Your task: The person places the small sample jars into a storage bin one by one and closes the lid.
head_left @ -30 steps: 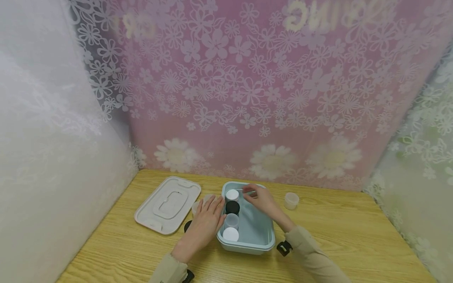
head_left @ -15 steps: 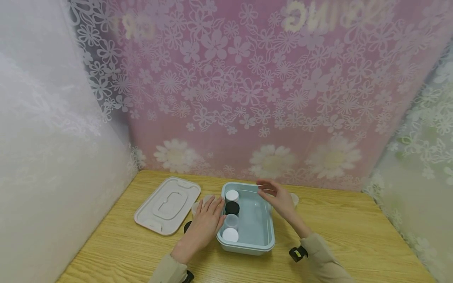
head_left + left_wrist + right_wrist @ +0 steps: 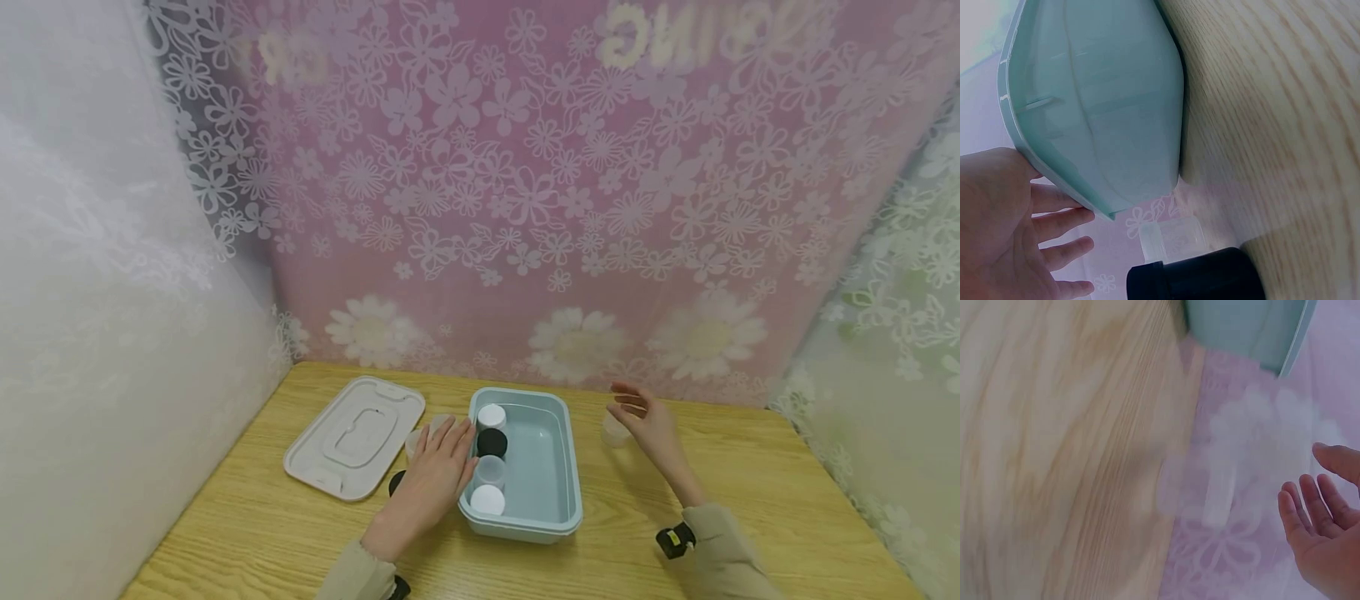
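A pale blue plastic bin (image 3: 558, 467) stands on the table with a row of small round jars along its left side: white-topped jars (image 3: 491, 417) at both ends, a black-topped jar (image 3: 492, 443) and a clear jar (image 3: 491, 472) between. My left hand (image 3: 435, 483) lies at the bin's left rim, fingers extended; the left wrist view shows its thumb side against the rim. To the right, my right hand (image 3: 652, 429) hovers by a translucent jar (image 3: 612, 432), partly covering it in the head view. Its fingers are loosely bent and hold nothing, with the jar (image 3: 1194, 487) apart from them.
A white rectangular lid (image 3: 356, 437) lies left of the bin. Between them, partly behind my left hand, stand translucent jars (image 3: 441, 425) and a black jar (image 3: 1194, 278). A floral curtain (image 3: 487, 183) hangs behind the wooden table (image 3: 757, 500).
My right hand has moved right, from over the inside of the bin, past its right rim, to the translucent jar. My left hand has stayed at the left rim.
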A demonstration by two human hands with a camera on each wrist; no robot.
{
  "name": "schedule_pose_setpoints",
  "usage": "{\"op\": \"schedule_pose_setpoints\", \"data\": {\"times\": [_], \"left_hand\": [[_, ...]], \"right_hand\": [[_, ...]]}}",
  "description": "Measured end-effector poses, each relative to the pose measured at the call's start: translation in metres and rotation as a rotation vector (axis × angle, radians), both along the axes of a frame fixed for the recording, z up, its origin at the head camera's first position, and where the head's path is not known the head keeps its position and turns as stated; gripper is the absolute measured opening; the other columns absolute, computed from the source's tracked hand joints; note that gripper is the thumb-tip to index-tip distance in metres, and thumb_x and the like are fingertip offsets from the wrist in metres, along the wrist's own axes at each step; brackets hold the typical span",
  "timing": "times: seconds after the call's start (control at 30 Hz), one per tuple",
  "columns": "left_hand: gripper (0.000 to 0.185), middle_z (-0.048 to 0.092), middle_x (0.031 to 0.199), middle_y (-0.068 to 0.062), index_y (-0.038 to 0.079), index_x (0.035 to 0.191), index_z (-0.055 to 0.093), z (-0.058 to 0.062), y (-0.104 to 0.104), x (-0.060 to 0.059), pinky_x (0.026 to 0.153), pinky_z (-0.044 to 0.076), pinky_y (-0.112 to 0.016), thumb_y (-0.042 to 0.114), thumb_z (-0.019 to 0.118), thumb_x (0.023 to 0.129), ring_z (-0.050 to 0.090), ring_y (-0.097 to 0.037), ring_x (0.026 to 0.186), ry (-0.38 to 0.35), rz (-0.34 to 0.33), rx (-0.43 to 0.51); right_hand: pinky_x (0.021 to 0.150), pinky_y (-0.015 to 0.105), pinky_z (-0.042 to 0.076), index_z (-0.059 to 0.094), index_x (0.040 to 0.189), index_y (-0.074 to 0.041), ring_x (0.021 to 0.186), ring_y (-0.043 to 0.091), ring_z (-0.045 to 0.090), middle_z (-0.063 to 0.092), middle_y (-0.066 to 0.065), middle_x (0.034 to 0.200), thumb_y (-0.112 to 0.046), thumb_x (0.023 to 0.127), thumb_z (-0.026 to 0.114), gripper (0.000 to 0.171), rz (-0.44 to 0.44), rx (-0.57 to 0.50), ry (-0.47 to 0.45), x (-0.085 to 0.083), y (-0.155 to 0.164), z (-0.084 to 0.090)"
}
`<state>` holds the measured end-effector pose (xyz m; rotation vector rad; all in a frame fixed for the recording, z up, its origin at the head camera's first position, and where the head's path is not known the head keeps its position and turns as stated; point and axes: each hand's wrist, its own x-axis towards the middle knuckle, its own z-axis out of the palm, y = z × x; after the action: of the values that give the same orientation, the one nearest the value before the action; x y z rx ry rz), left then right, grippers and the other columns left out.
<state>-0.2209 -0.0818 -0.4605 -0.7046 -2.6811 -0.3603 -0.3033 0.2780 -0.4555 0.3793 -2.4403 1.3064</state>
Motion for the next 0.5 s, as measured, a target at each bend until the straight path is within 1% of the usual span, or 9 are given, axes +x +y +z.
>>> {"op": "schedule_pose_setpoints", "data": {"times": [0.1,0.17,0.23,0.4,0.5], "left_hand": [[0.048,0.050,0.150,-0.016,0.001,0.146,0.053,0.001,0.000,0.001,0.116,0.031,-0.063,0.029,0.052,0.107,0.040,-0.038,0.144,0.003,-0.002,-0.001],[0.048,0.050,0.150,-0.016,0.001,0.146,0.053,0.001,0.000,0.001,0.116,0.031,-0.063,0.029,0.052,0.107,0.040,-0.038,0.144,0.005,-0.002,-0.004],[0.048,0.050,0.150,-0.016,0.000,0.146,0.053,0.001,0.000,0.001,0.116,0.031,-0.063,0.029,0.052,0.107,0.040,-0.038,0.144,0.006,-0.003,-0.006],[0.048,0.050,0.150,-0.016,0.000,0.146,0.053,0.000,0.000,0.000,0.116,0.031,-0.062,0.028,0.052,0.107,0.040,-0.038,0.143,0.003,-0.003,-0.010],[0.048,0.050,0.150,-0.016,0.001,0.146,0.053,0.000,0.000,0.000,0.116,0.031,-0.063,0.028,0.052,0.107,0.040,-0.038,0.144,0.000,0.000,-0.009]], "right_hand": [[0.100,0.046,0.052,0.056,0.138,0.004,0.118,0.044,0.059,0.059,0.026,0.135,-0.012,0.097,0.070,0.046,-0.042,0.047,-0.030,-0.001,0.010,0.000],[0.100,0.052,0.051,0.056,0.137,0.005,0.118,0.046,0.059,0.058,0.028,0.135,-0.013,0.097,0.071,0.047,-0.051,0.080,-0.051,-0.001,0.016,0.000],[0.099,0.054,0.051,0.056,0.136,0.007,0.117,0.047,0.059,0.058,0.030,0.134,-0.014,0.096,0.072,0.048,-0.050,0.106,-0.077,0.000,0.019,-0.001],[0.093,0.054,0.055,0.053,0.137,0.011,0.115,0.049,0.060,0.056,0.034,0.135,-0.015,0.096,0.073,0.053,-0.038,0.171,-0.144,0.000,0.025,-0.004],[0.089,0.053,0.057,0.051,0.139,0.012,0.115,0.051,0.060,0.055,0.034,0.136,-0.017,0.095,0.074,0.058,-0.036,0.201,-0.205,-0.002,0.026,-0.007]]}}
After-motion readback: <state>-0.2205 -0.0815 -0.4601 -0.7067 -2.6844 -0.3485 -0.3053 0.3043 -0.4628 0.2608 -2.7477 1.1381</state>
